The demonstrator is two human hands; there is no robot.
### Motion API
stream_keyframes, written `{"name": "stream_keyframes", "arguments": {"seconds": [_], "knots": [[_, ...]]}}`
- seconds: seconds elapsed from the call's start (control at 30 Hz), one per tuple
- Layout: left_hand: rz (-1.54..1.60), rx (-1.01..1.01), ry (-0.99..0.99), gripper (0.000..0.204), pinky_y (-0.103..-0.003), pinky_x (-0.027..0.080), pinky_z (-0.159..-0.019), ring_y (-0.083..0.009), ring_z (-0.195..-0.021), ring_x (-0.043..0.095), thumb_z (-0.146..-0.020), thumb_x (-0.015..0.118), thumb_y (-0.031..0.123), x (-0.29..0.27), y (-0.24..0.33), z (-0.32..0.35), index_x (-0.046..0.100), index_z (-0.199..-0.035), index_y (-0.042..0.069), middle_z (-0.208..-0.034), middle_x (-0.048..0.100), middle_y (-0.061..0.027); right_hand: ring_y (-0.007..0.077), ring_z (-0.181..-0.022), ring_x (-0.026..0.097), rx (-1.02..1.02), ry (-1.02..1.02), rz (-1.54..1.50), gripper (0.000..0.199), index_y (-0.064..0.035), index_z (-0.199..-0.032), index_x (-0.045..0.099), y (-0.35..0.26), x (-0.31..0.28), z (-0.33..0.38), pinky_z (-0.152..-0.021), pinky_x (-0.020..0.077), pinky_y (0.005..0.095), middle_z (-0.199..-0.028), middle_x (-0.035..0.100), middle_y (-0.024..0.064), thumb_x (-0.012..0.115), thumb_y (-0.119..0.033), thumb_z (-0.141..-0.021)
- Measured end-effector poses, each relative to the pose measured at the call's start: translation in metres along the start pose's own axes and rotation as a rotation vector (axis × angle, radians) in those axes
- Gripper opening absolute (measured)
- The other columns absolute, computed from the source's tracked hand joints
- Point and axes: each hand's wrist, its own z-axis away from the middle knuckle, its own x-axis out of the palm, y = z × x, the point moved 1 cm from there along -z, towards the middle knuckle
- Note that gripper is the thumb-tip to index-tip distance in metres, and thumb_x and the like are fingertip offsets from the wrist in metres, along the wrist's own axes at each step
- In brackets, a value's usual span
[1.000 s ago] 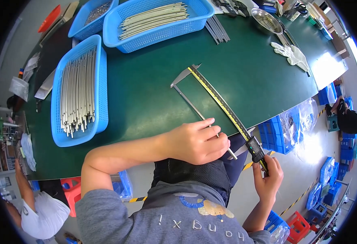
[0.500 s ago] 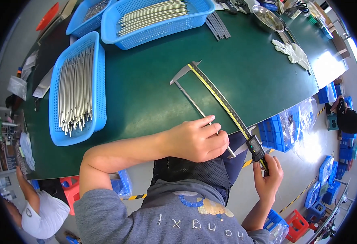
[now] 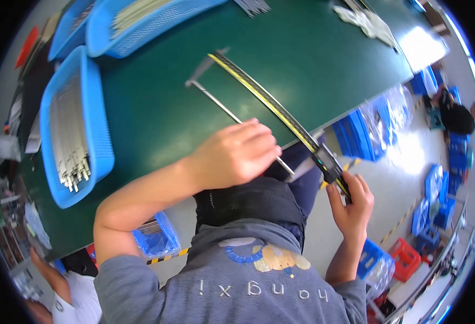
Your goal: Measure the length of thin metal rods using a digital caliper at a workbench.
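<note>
A long sliding caliper [image 3: 264, 97] lies across the green table [image 3: 156, 108], its far jaw near the table's middle and its slider end past the front edge. My right hand [image 3: 351, 200] grips that slider end off the table. A thin metal rod [image 3: 221, 108] lies between the caliper's jaws. My left hand [image 3: 237, 154] is closed over the rod's near part at the table edge.
A blue basket [image 3: 70, 129] full of metal rods sits at the left, two more blue baskets [image 3: 140, 27] at the back. White gloves [image 3: 367, 21] lie at the far right. Blue crates [image 3: 356, 135] stand on the floor at right. Another person's arm [image 3: 54, 281] shows lower left.
The view has tilted and shifted, so the table sits higher in the picture. Both hands keep their hold on the rod and the caliper's slider end.
</note>
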Motion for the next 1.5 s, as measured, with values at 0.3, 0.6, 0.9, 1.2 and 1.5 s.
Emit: {"name": "stream_keyframes", "arguments": {"seconds": [0.3, 0.6, 0.9, 1.2, 1.5], "knots": [[0.018, -0.060, -0.061, 0.024, -0.040, 0.056, -0.080, -0.0250, -0.089, 0.063, -0.068, 0.064, 0.004, 0.000, 0.000, -0.001, 0.069, -0.091, 0.005, -0.084, 0.061, -0.0064, 0.0204, -0.055, 0.059, -0.027, 0.035, -0.024, 0.028, -0.0031, -0.092, 0.062, 0.005, 0.007, 0.003, -0.049, 0.0448, 0.0291, -0.067, 0.056, 0.0080, 0.077, -0.015, -0.071], [0.000, -0.033, -0.101, 0.023, -0.040, 0.055, -0.080, -0.0244, -0.090, 0.062, -0.069, 0.064, 0.006, -0.004, -0.005, 0.001, 0.069, -0.091, 0.005, -0.087, 0.061, -0.0071, 0.0235, -0.053, 0.057, -0.030, 0.039, 0.044, 0.031, -0.0068, -0.087, 0.062, 0.008, 0.012, 0.004, -0.047, 0.0437, 0.0322, -0.067, 0.055, 0.0056, 0.077, -0.030, -0.072], [0.025, -0.114, -0.099, 0.035, -0.044, 0.052, -0.084, -0.0279, -0.092, 0.063, -0.062, 0.063, -0.002, -0.008, -0.009, -0.001, 0.068, -0.096, 0.005, -0.093, 0.062, -0.0083, 0.0251, -0.054, 0.058, -0.041, 0.056, 0.064, 0.035, -0.0078, -0.088, 0.062, 0.006, 0.012, 0.004, -0.047, 0.0447, 0.0333, -0.068, 0.054, 0.0055, 0.076, -0.036, -0.072], [-0.052, 0.017, -0.140, 0.016, -0.037, 0.055, -0.075, -0.0247, -0.086, 0.064, -0.072, 0.062, 0.008, -0.031, 0.001, -0.005, 0.062, -0.086, 0.003, -0.092, 0.063, -0.0099, 0.0267, -0.055, 0.057, -0.045, -0.015, 0.046, 0.031, -0.0068, -0.092, 0.061, 0.006, 0.012, 0.001, -0.048, 0.0448, 0.0351, -0.069, 0.054, 0.0068, 0.075, -0.026, -0.073], [-0.466, -0.119, 0.224, 0.016, -0.034, 0.050, -0.064, -0.0290, -0.077, 0.061, -0.075, 0.064, 0.000, -0.144, -0.109, -0.050, 0.058, -0.089, 0.004, -0.091, 0.060, -0.0090, 0.0234, -0.052, 0.057, -0.042, -0.006, -0.024, 0.028, -0.0015, -0.092, 0.061, 0.007, 0.009, 0.000, -0.047, 0.0431, 0.0321, -0.069, 0.057, 0.0107, 0.075, -0.016, -0.072]]}}
